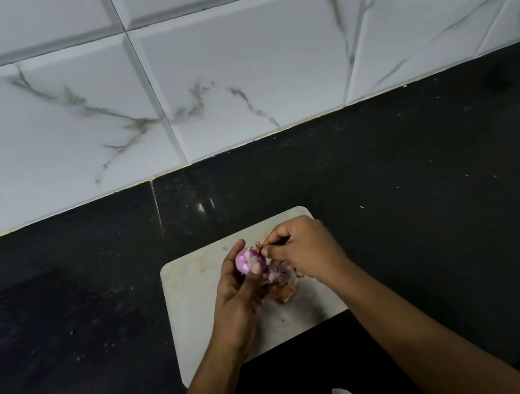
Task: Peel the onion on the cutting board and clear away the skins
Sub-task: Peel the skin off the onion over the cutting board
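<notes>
Over the cutting board (195, 298), the left hand (235, 302) cradles the onion (246, 261); the right hand (306, 251), at three o'clock, pinches a skin flap (262, 249) (peelings (282, 284) heaped at five o'clock).

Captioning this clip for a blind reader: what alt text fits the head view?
A person's left hand holds a mostly peeled purple onion above a white cutting board while the right hand pinches its skin; loose skins lie on the board, on a dark countertop.
</notes>
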